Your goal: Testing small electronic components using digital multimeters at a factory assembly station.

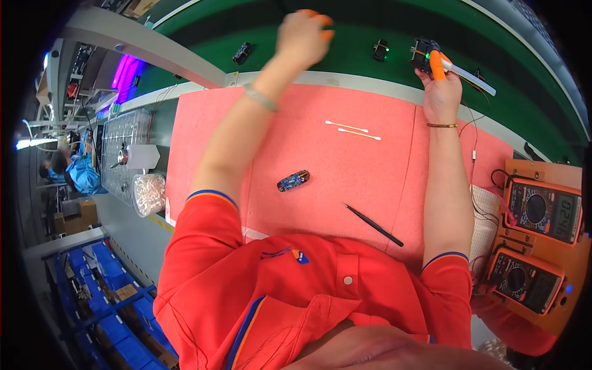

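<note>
My left hand [302,41], with orange finger covers, is stretched over the green belt [345,58]. Its fingers are smeared by motion, and whether they hold anything cannot be made out. Over the belt's near edge at the right, my right hand [443,94] is closed on a small black device [423,54] with a green light. A long white stick [473,79] juts out to the right of that hand's orange-covered finger. On the pink mat [296,129] lie a small blue circuit board assembly [293,180], two cotton swabs [351,130] and black tweezers [374,225].
Two more small devices, one black [242,53] and one with a green light [381,49], sit on the belt. Two orange multimeters [542,209] with cables stand at the right. A tub of cotton swabs [149,194] is at the left, near a metal post [142,49].
</note>
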The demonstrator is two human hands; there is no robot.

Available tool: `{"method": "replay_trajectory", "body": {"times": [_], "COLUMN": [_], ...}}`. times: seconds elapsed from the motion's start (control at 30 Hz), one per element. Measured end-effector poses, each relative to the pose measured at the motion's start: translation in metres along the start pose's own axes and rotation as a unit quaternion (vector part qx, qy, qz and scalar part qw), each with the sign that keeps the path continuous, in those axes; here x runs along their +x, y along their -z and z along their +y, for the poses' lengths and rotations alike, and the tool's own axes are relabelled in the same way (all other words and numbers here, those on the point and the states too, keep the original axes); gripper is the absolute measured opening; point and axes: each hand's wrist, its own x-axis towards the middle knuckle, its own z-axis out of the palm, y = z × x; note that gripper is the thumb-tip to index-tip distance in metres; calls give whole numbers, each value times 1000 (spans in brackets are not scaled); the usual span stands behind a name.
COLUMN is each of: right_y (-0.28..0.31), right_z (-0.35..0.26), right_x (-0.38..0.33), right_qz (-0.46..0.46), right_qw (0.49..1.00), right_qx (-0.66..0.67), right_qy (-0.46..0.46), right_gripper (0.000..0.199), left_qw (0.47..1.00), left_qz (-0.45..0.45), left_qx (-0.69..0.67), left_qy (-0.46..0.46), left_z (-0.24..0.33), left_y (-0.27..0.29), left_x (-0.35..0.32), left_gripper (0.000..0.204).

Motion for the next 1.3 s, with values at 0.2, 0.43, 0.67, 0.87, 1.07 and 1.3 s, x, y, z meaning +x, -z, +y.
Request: {"method": "replay_trajectory", "body": {"times": [0.2, 0.43, 0.67, 0.87, 1.07, 1.3], "right_y": [-10, -12, -16, -16, -17, -26], "right_z": [-3, 5, 1, 0, -2, -11], "right_x": [1, 0, -8, -15, -17, -14], "right_qz": [-14, -37, -46, -46, -43, -73], "right_qw": [997, 998, 999, 999, 993, 980], "right_qx": [-69, -42, 11, -14, -100, -179], "right_qy": [-18, -4, 17, 17, 41, 54], "right_gripper": [22, 22, 16, 18, 15, 20], "left_qw": [980, 913, 642, 599, 597, 599], "left_qz": [-135, -96, -140, -158, -181, -147], "left_qx": [66, -366, -730, -765, -764, -754], "left_qy": [127, 154, 189, 178, 164, 225], "left_z": [-114, -59, 73, 80, 80, 65], "left_y": [25, 3, 31, 11, 8, 4], "left_x": [-40, -27, -18, -27, -27, -27], "left_gripper": [19, 39, 35, 30, 30, 37]}}
